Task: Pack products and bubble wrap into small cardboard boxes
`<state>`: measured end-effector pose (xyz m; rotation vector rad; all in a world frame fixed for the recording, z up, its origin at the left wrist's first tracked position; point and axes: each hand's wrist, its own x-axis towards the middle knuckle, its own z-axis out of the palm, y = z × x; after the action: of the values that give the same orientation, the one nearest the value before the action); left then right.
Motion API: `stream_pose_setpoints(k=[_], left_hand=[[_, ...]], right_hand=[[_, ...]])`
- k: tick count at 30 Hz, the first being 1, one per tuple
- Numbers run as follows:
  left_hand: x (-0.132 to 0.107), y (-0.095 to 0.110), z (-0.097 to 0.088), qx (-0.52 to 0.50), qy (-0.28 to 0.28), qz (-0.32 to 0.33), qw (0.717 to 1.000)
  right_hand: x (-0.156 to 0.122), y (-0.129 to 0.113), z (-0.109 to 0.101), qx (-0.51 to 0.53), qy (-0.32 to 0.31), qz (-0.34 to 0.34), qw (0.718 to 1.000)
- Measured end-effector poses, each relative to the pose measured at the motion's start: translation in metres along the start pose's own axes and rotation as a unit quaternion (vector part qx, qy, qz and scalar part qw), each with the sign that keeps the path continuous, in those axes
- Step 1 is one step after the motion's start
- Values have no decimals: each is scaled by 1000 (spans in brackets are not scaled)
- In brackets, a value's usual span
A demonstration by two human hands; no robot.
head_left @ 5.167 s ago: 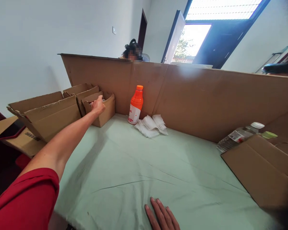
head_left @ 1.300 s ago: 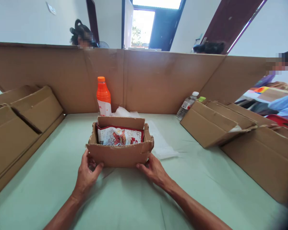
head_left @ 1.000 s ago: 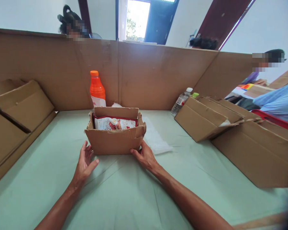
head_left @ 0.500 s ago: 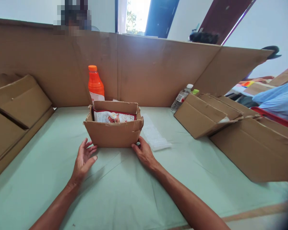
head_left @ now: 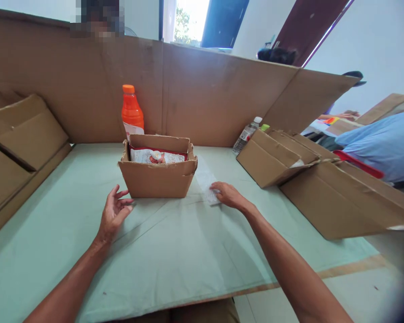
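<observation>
A small open cardboard box [head_left: 156,181] stands on the green-covered table, with a white printed packet [head_left: 155,156] showing inside it. My left hand [head_left: 114,211] is open with fingers apart, close to the box's lower left corner. To the right of the box, a clear strip of bubble wrap [head_left: 204,177] lies on the cloth. My right hand [head_left: 229,195] is on the strip's near right edge, fingers curled and closed on it; its fingertips are partly hidden.
Behind the box an orange bottle [head_left: 133,110] stands by a tall cardboard partition [head_left: 202,94]. Cardboard boxes [head_left: 272,157] line the right, beside a clear water bottle [head_left: 245,137]; another carton [head_left: 27,134] is at left. A person in blue [head_left: 384,143] is at far right.
My right hand has left the box's lower right corner and moved right onto the bubble wrap. My left hand stays beside the box. The view has shifted slightly.
</observation>
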<state>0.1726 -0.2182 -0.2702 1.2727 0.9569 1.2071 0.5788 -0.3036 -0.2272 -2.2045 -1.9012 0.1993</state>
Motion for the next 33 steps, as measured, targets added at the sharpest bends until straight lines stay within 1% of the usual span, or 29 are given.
stream_pose_setpoints(k=[2,4,7,9,11,13,14,15,16,17,18,20,22,24,26,28,30,33], left_hand=[[0,1,0,-3,0,0,1000],[0,0,0,0,2,-1,1000],[3,-3,0,10,17,-1,1000],[5,-5,-2,26,31,10,999],[5,-3,-4,68,60,43,995],[-2,5,-6,136,104,89,981],[-9,12,-5,171,121,114,971],[-19,19,-4,202,126,139,961],[-32,27,-1,228,117,162,953],[-46,36,4,247,90,184,947],[-62,43,11,262,50,203,942],[-93,54,29,273,-59,226,933],[-117,56,50,264,-173,223,922],[-130,52,71,247,-256,195,914],[-134,44,88,239,-299,158,910],[-131,35,102,243,-318,132,907],[-125,25,112,252,-323,111,905],[-114,14,124,262,-317,81,908]], right_hand=[[-5,-1,1,-19,-13,-1,1000],[-12,-5,1,-34,-12,2,999],[-26,-15,-7,-46,6,3,999],[-40,-24,-13,-51,23,0,998],[-59,-36,-17,-53,34,-7,998],[-81,-49,-17,-49,40,-30,998],[-92,-55,-16,-41,43,-50,997],[-103,-60,-13,-30,47,-73,996],[-113,-65,-10,-18,51,-96,994],[-123,-70,-7,-4,53,-118,992],[-131,-74,-4,9,49,-136,989],[-143,-81,0,32,25,-160,986],[-151,-87,4,60,-9,-180,982],[-155,-92,6,98,-35,-194,975],[-157,-95,7,138,-46,-199,969],[-159,-95,8,168,-41,-187,967],[-161,-90,10,188,-25,-162,968],[-164,-78,15,204,7,-105,973]])
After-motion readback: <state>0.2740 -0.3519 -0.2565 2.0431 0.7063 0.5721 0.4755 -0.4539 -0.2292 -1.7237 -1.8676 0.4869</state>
